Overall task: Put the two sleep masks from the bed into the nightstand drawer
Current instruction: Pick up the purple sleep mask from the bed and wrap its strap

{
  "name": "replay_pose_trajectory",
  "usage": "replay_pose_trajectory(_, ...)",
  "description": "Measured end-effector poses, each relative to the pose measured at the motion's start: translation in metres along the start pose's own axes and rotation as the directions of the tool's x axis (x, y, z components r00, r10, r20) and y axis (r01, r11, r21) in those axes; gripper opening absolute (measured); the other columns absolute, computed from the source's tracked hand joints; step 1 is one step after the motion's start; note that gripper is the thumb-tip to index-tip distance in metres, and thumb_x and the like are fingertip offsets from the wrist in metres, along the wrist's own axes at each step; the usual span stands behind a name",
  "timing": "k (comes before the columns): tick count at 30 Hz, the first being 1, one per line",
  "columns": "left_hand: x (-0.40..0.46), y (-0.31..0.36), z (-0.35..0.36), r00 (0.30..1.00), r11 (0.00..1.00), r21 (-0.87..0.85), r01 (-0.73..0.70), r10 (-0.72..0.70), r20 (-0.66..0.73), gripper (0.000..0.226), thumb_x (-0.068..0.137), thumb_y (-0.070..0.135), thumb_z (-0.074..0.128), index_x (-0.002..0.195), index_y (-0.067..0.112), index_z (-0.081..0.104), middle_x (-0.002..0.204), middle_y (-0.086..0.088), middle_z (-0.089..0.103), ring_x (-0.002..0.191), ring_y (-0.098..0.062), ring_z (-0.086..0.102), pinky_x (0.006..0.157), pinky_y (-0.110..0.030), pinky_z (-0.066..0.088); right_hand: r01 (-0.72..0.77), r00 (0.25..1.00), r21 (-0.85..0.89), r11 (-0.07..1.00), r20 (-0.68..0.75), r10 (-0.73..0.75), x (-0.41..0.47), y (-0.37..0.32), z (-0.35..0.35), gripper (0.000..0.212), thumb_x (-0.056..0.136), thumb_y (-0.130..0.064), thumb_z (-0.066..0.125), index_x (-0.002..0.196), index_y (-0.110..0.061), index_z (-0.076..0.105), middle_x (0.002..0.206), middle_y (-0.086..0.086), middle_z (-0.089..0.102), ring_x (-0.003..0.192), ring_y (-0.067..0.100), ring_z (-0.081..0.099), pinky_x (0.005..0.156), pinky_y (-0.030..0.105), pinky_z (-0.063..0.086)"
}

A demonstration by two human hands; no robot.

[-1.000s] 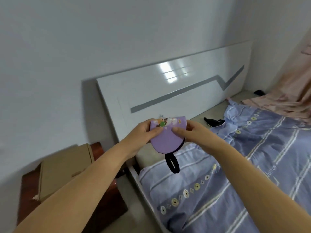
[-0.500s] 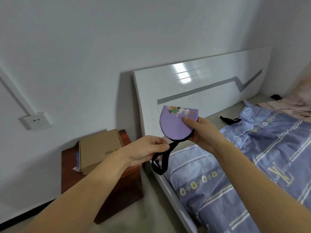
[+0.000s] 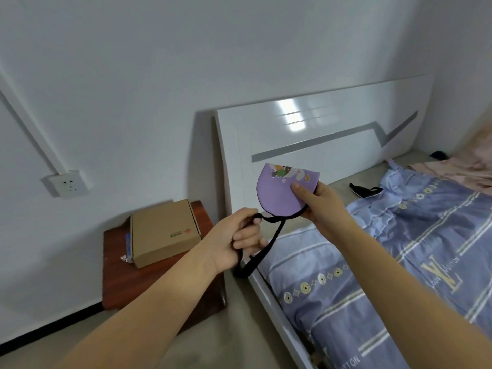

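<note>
A purple sleep mask, folded in half with a cartoon print along its top edge, hangs in the air beside the headboard. My right hand pinches its right side. My left hand is closed on its black elastic strap, which loops down below the fist. A second, black sleep mask lies on the mattress near the headboard. The dark red wooden nightstand stands left of the bed; its drawer front is hidden from this angle.
A brown cardboard box covers much of the nightstand top, with small items beside it. A white headboard, a blue striped quilt and a pink blanket mark the bed. A wall socket sits at left.
The view has swung left, bringing the nightstand and socket into sight. My left hand let go of the mask body and took the black strap, pulling it down and left.
</note>
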State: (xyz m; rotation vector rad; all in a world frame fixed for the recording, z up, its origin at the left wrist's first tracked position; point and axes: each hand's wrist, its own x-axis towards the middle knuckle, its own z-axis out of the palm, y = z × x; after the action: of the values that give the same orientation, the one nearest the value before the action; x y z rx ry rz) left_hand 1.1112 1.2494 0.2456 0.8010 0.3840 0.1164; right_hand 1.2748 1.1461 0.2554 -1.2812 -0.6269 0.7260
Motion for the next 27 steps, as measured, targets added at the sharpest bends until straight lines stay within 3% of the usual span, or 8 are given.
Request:
replay_pose_trajectory(3, -0.001, -0.012, 0.011, 0.907, 0.969, 0.053, 0.241, -0.244, 0.343, 0.035, 0.091, 0.03, 0.038, 0.076, 0.01, 0.063, 0.034, 0.003, 0.051, 0.026, -0.006, 0.047, 0.047, -0.019, 0.053, 0.064, 0.994, -0.043, 0.997, -0.081, -0.068, 0.007, -0.009, -0.009, 0.012, 0.089, -0.016, 0.059, 0.093, -0.024, 0.066, 0.092, 0.0, 0.072, 0.079, 0.013, 0.07, 0.061, 0.025, 0.057)
replay_pose_trajectory(6, 0.015, -0.04, 0.022, 0.858, 0.755, 0.581, 0.304, -0.483, 0.178, 0.038, 0.096, 0.029, 0.033, 0.105, 0.006, 0.062, 0.077, -0.01, 0.074, 0.062, -0.018, 0.07, 0.066, -0.027, 0.059, 0.112, 0.986, -0.111, 0.987, -0.113, -0.124, 0.01, -0.014, -0.014, 0.012, 0.087, -0.017, 0.06, 0.085, -0.026, 0.068, 0.083, -0.004, 0.073, 0.074, 0.013, 0.069, 0.056, 0.023, 0.056)
replay_pose_trajectory(10, 0.044, -0.043, 0.023, 0.962, 0.254, 0.956, 0.144, 0.191, -0.195, 0.057, 0.092, 0.019, 0.052, 0.141, 0.004, 0.029, 0.14, -0.022, 0.046, 0.119, -0.03, 0.053, 0.099, -0.034, 0.043, 0.081, 0.979, -0.21, 0.974, -0.166, -0.117, 0.01, -0.009, -0.023, 0.01, 0.088, -0.015, 0.058, 0.087, -0.022, 0.066, 0.087, 0.002, 0.07, 0.079, 0.021, 0.068, 0.051, 0.024, 0.055)
replay_pose_trajectory(16, 0.036, -0.013, 0.036, 0.74, -0.048, 0.935, -0.351, 0.597, 0.309, 0.075, 0.089, 0.014, 0.056, 0.142, 0.037, 0.009, 0.151, 0.019, 0.016, 0.14, 0.004, 0.012, 0.105, 0.003, 0.006, -0.287, 0.95, -0.004, 0.958, -0.127, 0.284, 0.012, -0.001, -0.046, 0.017, 0.089, -0.008, 0.057, 0.104, 0.001, 0.056, 0.077, 0.009, 0.061, 0.047, 0.011, 0.063, 0.038, 0.016, 0.045)
replay_pose_trajectory(19, 0.023, -0.013, 0.064, 0.633, 0.283, 0.753, -0.594, 0.742, 0.22, 0.056, 0.094, 0.002, 0.043, 0.127, 0.048, 0.039, 0.143, 0.017, 0.04, 0.13, 0.009, 0.036, 0.109, -0.008, 0.026, -0.272, 0.942, 0.121, 0.955, -0.169, 0.29, 0.014, 0.001, -0.053, 0.01, 0.091, -0.008, 0.055, 0.099, -0.003, 0.058, 0.078, 0.008, 0.062, 0.044, 0.008, 0.064, 0.037, 0.015, 0.045)
replay_pose_trajectory(23, 0.016, -0.001, 0.087, 0.841, 0.808, 0.244, -0.536, 0.489, 0.231, 0.035, 0.097, 0.01, 0.036, 0.112, 0.022, 0.065, 0.095, -0.004, 0.076, 0.085, -0.014, 0.072, 0.071, -0.02, 0.057, -0.268, 0.943, 0.16, 0.95, -0.157, 0.293, 0.012, 0.002, -0.054, 0.007, 0.091, -0.007, 0.055, 0.094, -0.003, 0.059, 0.066, 0.004, 0.064, 0.044, 0.007, 0.063, 0.04, 0.016, 0.047)
replay_pose_trajectory(25, 0.011, -0.001, 0.086, 0.914, 0.826, 0.483, -0.29, 0.091, 0.394, 0.028, 0.097, 0.014, 0.039, 0.112, 0.009, 0.062, 0.087, -0.003, 0.076, 0.068, -0.013, 0.072, 0.06, -0.02, 0.057, -0.24, 0.956, 0.08, 0.967, -0.151, 0.25, 0.01, -0.001, -0.049, 0.01, 0.091, -0.01, 0.057, 0.095, -0.002, 0.06, 0.071, 0.006, 0.063, 0.045, 0.007, 0.062, 0.042, 0.018, 0.049)
replay_pose_trajectory(27, 0.015, -0.012, 0.074, 0.912, 0.486, 0.863, -0.134, -0.281, 0.3, 0.021, 0.096, 0.011, 0.043, 0.103, 0.005, 0.061, 0.09, -0.01, 0.073, 0.073, -0.018, 0.068, 0.07, -0.03, 0.06, -0.141, 0.97, 0.014, 0.99, -0.2, 0.14, 0.008, -0.008, -0.045, 0.011, 0.09, -0.014, 0.057, 0.098, -0.006, 0.061, 0.079, 0.007, 0.063, 0.049, 0.006, 0.064, 0.043, 0.018, 0.05)
